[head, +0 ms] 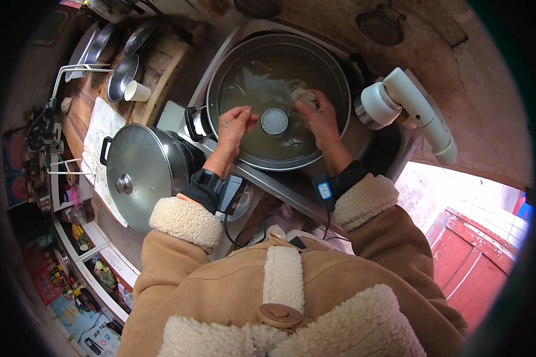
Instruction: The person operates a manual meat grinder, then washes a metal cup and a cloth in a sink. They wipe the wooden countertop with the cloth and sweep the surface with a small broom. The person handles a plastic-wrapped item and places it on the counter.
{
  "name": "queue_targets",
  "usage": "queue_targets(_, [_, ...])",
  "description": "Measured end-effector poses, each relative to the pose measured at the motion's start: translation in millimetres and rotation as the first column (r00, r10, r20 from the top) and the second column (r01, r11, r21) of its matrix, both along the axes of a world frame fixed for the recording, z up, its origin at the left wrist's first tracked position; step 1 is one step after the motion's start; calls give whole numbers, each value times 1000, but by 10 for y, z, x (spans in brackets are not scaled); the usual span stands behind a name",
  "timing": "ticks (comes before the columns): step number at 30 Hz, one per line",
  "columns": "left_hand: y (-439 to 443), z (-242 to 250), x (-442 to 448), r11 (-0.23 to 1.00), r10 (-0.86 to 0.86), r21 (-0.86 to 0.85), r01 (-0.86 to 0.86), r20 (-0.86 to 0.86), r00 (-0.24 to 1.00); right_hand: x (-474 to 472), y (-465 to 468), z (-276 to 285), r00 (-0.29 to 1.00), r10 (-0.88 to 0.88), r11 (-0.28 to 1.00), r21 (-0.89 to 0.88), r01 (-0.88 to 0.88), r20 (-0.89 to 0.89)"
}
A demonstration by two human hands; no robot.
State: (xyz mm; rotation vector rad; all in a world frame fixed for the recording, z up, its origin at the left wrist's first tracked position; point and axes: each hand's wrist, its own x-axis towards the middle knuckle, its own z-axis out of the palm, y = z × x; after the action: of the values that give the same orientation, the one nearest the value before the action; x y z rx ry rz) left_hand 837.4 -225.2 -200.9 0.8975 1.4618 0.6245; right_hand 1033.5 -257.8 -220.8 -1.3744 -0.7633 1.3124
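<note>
A large metal pot (212, 80) with murky, yellowish water in it sits over the sink before me. My right hand (324, 120) grips a wet, greyish cloth (304, 95) above the water on the right side. Over the left part of the pot hangs my left hand (233, 129), its fingers curled together and no object visible in them. Between the two hands a round, perforated metal disc (274, 122) shows in the middle of the water. The pot's black side handle (192, 124) sticks out just left of my left hand.
A lidded steel pot (138, 178) stands at left on the counter, near a white cloth (99, 122). Behind it are a paper cup (137, 91) and a metal bowl (123, 80). A white faucet (384, 105) juts in at right, above the sink (388, 151).
</note>
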Motion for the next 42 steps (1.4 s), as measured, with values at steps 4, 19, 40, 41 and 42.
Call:
queue_targets(4, [-39,-65,86,999,-38,21,36,86,996,-131,-56,113,718,140,770,381,-512,682])
queue_targets(19, [6,-525,292,860,-312,346,375,-225,923,30,100,-234,983,-166,937,-322,132,-78])
queue_targets(40, [175,-526,140,918,-388,-66,390,-349,853,41,67,-418,987,38,967,-255,2,153])
queue_targets(41, [172,-544,117,910,-395,-27,415,-365,843,51,54,-418,954,170,967,-229,-113,247])
queue_targets(42, [162,-551,97,900,-402,-2,435,-386,830,61,43,-422,901,293,946,-230,-226,320])
